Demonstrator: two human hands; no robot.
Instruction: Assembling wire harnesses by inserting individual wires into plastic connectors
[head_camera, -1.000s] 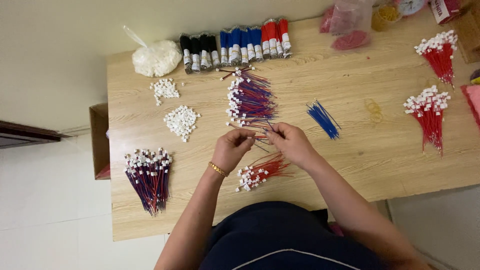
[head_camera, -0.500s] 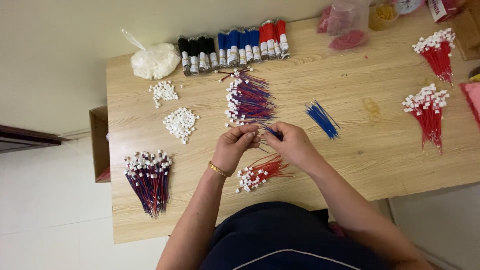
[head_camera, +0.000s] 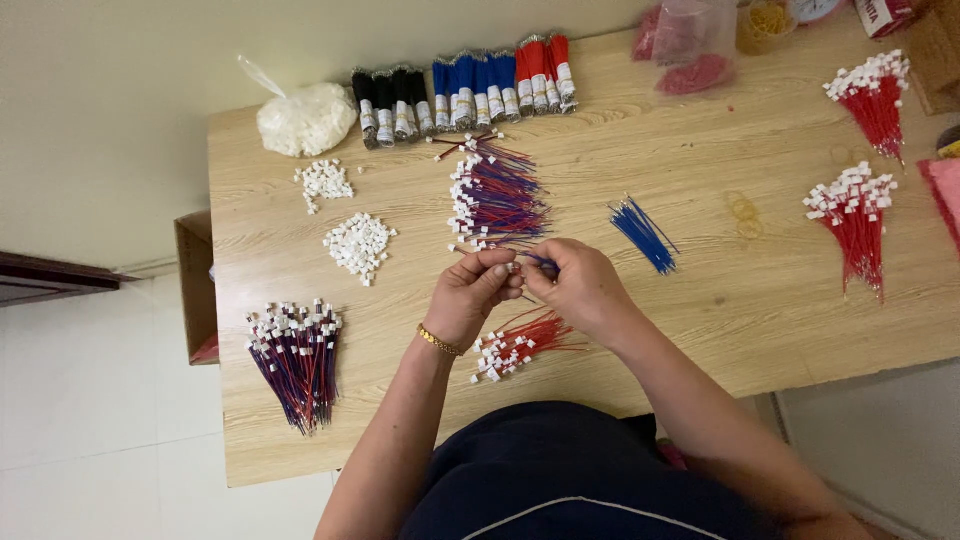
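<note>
My left hand (head_camera: 474, 293) and my right hand (head_camera: 578, 288) meet fingertip to fingertip above the wooden table (head_camera: 700, 300). Between them sits a small white connector (head_camera: 512, 267), pinched by the left fingers. The right fingers grip a blue wire (head_camera: 540, 263) at that connector. Just below my hands lies a small pile of red wires with white connectors (head_camera: 515, 345). Directly beyond my hands is a row of red-and-blue wires with connectors (head_camera: 495, 198). A loose bunch of blue wires (head_camera: 643, 234) lies to the right.
Two heaps of white connectors (head_camera: 358, 244) lie at the left, with a white bag (head_camera: 304, 120) behind. Bundled black, blue and red wires (head_camera: 460, 92) line the far edge. A finished red-and-blue bundle (head_camera: 298, 355) lies near left; red bundles (head_camera: 855, 220) at right. A cardboard box (head_camera: 196, 290) stands beside the table.
My hands have stayed in place. The right fingers have brought a blue wire up to the white connector held in the left fingers.
</note>
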